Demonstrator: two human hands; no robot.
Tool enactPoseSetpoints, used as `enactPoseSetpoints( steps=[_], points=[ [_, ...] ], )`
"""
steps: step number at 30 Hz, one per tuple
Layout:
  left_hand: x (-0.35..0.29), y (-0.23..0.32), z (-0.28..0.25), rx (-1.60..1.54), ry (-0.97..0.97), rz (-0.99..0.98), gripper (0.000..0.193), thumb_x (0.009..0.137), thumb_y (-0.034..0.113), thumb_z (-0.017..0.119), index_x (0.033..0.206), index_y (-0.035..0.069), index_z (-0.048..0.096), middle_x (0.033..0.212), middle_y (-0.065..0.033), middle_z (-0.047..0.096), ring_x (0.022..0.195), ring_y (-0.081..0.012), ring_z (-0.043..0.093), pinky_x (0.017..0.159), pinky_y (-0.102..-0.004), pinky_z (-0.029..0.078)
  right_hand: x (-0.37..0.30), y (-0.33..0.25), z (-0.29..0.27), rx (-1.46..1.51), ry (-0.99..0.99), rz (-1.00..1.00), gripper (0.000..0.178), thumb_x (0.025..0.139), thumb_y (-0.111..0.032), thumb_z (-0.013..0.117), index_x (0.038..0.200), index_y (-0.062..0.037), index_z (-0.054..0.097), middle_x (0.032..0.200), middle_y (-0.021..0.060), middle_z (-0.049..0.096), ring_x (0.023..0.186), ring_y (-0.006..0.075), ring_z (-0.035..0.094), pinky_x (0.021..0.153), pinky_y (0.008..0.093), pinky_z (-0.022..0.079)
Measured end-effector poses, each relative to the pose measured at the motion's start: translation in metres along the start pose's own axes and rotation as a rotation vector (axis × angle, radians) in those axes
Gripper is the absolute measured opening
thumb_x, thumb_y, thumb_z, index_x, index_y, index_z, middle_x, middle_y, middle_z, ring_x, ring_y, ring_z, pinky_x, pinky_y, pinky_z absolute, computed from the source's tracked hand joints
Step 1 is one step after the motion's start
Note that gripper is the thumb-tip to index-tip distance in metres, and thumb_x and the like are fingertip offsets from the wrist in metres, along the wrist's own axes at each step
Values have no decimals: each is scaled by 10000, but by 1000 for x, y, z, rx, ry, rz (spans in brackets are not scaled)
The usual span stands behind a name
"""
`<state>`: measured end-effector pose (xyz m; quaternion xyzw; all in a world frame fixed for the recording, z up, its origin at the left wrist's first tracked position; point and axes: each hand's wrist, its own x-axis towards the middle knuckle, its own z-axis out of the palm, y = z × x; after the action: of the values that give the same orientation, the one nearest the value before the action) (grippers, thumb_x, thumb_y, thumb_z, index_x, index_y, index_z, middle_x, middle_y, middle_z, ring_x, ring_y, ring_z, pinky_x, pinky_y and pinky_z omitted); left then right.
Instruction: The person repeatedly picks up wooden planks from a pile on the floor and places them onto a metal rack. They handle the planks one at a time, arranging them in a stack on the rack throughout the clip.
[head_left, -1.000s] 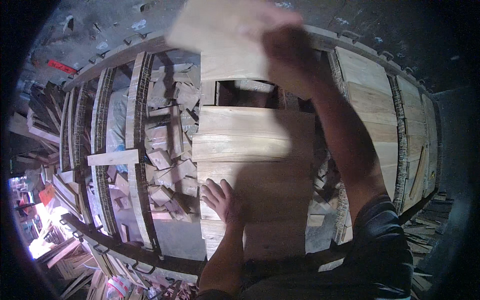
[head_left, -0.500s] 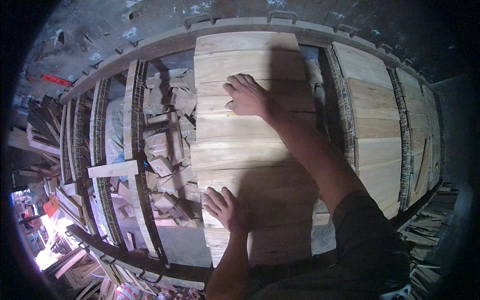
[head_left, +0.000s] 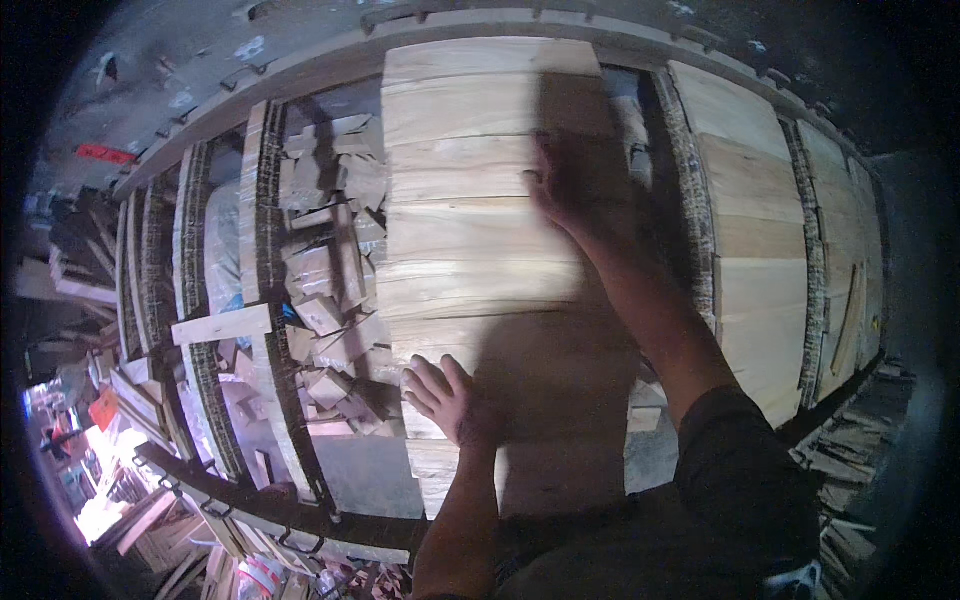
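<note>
Pale wooden boards [head_left: 460, 230] lie edge to edge in a tall column before me, resting across the rack. Near the left edge of the lower boards, my left hand [head_left: 438, 398] lies with its fingers spread on the wood. My right hand [head_left: 556, 185] is farther up, over the right half of the column and inside a dark shadow. Its thumb and a finger show apart, while the rest is blurred and dim. I see nothing held in either hand.
To the right, more boards [head_left: 757, 210] cover the rack's bars. At left, bare slatted bars [head_left: 262, 210] carry a short loose strip [head_left: 222, 325]. Wood offcuts [head_left: 335, 300] are heaped below. A long metal rail [head_left: 330, 70] with handles runs along the far side.
My right hand has moved right across the boards, from the lit left half into the shadow. My left hand stays at the same boards, its fingers now more spread. The view has shifted slightly.
</note>
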<state>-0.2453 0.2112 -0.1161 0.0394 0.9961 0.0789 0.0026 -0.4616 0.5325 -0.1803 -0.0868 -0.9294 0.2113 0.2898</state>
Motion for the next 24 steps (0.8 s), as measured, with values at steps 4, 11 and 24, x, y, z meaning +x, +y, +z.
enactPoseSetpoints(
  steps=[4, 11, 24],
  points=[
    [0, 1, -5, 38, -23, -43, 637, 791, 298, 649, 1347, 68, 441, 1549, -308, 296, 1447, -535, 229, 1166, -668, 174, -27, 65, -65, -297, -161, 378, 452, 835, -285, 678, 1209, -31, 672, 1229, 248, 625, 1165, 434, 567, 1020, 505, 431],
    [0, 12, -6, -6, 26, -4, 675, 761, 329, 679, 1332, 50, 454, 1547, -331, 281, 1451, -545, 214, 1155, -682, 179, -17, 85, -83, -76, -189, 696, 480, 885, -443, 636, 1066, -4, 701, 1048, 269, 689, 1032, 428, 656, 910, 509, 496],
    [-4, 1, -1, 38, 0, -34, 547, 887, 329, 651, 1340, 83, 469, 1589, -271, 242, 1482, -496, 166, 1178, -645, 171, -43, 105, -68, 910, 42, 810, 360, 854, -352, 719, 1015, -29, 719, 1051, 170, 720, 1023, 335, 666, 838, 485, 522]
  ],
)
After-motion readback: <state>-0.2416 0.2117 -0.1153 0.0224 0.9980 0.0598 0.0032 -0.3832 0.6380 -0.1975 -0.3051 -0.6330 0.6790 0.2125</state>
